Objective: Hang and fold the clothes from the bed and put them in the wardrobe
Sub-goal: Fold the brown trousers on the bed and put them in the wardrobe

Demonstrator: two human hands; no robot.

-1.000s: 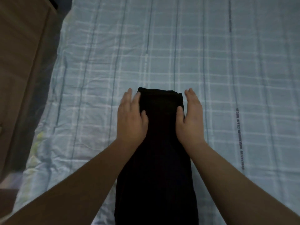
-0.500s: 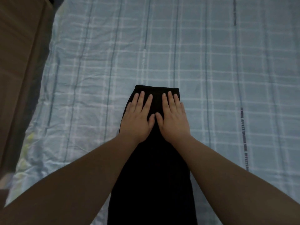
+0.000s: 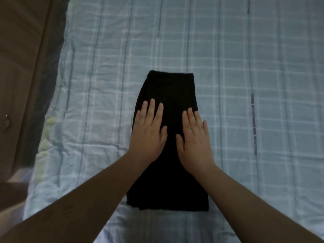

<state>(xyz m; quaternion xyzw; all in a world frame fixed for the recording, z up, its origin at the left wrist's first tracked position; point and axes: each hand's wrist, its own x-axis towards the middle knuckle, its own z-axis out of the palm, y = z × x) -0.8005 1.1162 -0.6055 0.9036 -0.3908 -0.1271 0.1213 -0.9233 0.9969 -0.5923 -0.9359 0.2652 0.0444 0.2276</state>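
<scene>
**Black garment folded long, pressed flat on the bed**

Widest in view: a bed (image 3: 245,71) under a pale blue checked sheet, filling most of the frame. Along the left edge, a brown wooden panel (image 3: 22,67), perhaps furniture beside the bed; impossible to say whether it belongs to the wardrobe.

In the middle of the sheet, a black garment (image 3: 168,186), folded into one long narrow strip running away from the viewer, far end squared off, near end lying just short of the bed's front edge. Kind of clothing not readable; too dark for seams or detail.

On top of the strip, about midway along: left hand (image 3: 149,132) and right hand (image 3: 194,137), side by side with a small gap between them. Both flat, palms down, fingers straight and slightly spread, resting on the cloth. Grip released on both sides: nothing pinched, nothing curled round the fabric. Little finger of the right hand reaching over the strip's edge onto the sheet.

Progress, judged from the layout: lengthwise folding of this piece looks done, smoothing under way. Probably left for this piece: folding the strip across its length into a compact bundle, then carrying it to the wardrobe. No other clothes and no hangers visible on the stretch of bed shown, so no telling how much of the pile remains.
</scene>
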